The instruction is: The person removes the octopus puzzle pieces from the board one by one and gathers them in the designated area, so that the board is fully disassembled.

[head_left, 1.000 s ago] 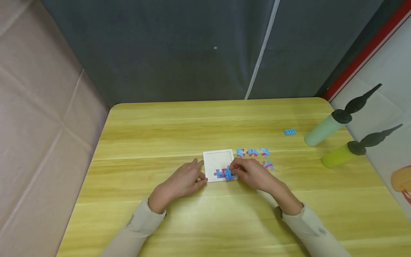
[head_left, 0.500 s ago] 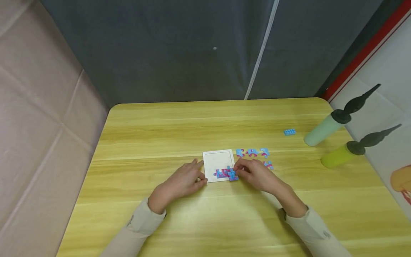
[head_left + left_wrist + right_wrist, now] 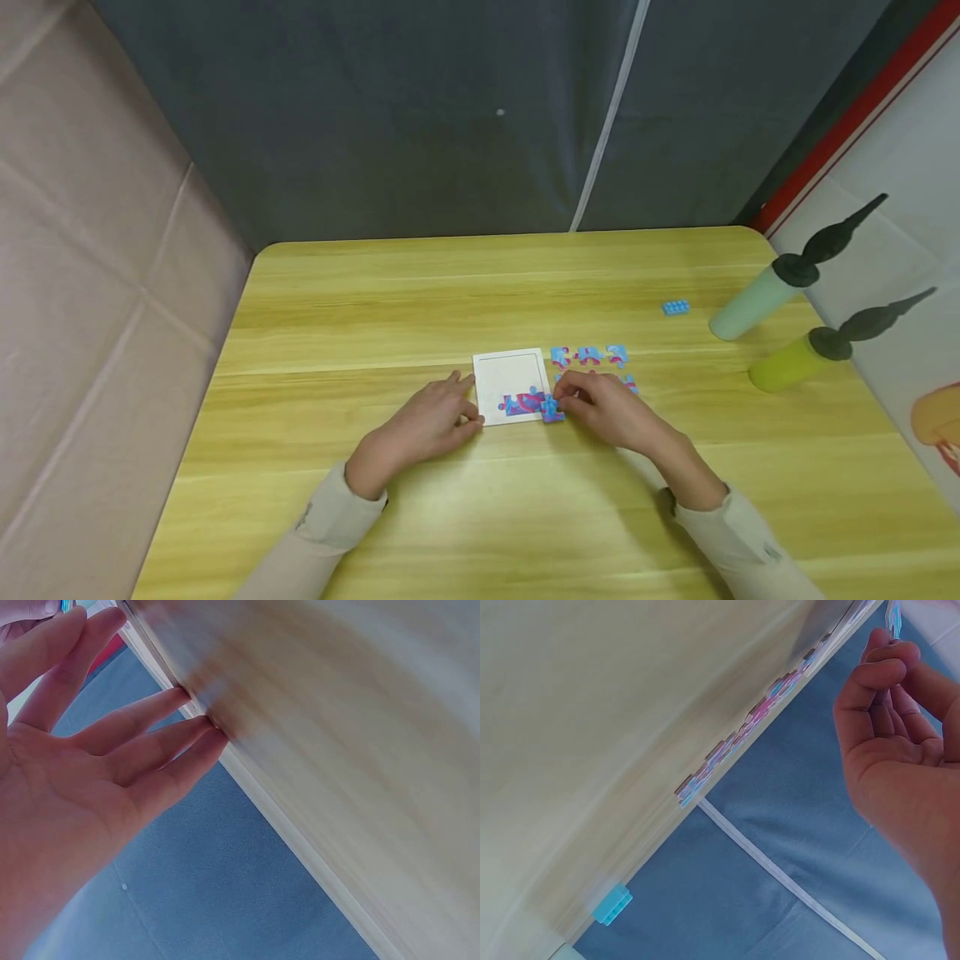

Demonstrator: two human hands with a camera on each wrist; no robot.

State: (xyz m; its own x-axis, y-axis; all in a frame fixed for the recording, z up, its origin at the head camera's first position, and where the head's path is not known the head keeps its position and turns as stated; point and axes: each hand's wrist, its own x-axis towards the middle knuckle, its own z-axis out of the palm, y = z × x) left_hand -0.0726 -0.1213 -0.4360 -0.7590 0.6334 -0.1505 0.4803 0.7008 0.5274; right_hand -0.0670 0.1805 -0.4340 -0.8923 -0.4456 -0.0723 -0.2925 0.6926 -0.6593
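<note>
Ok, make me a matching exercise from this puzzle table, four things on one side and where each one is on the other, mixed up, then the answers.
Things:
1. left hand
2. right hand
3. blue brick
4. loose puzzle pieces

Places:
A. alone, far right, near the green bottle
B. in a row just right of the white tray
C. resting at the tray's left edge
D. pinching a puzzle piece at the tray's near right corner

Pairs: 1-C, 2-D, 3-A, 4-B

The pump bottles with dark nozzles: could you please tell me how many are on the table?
2: a pale green bottle at the table's right edge, and a yellow-green bottle just nearer the person.
</note>
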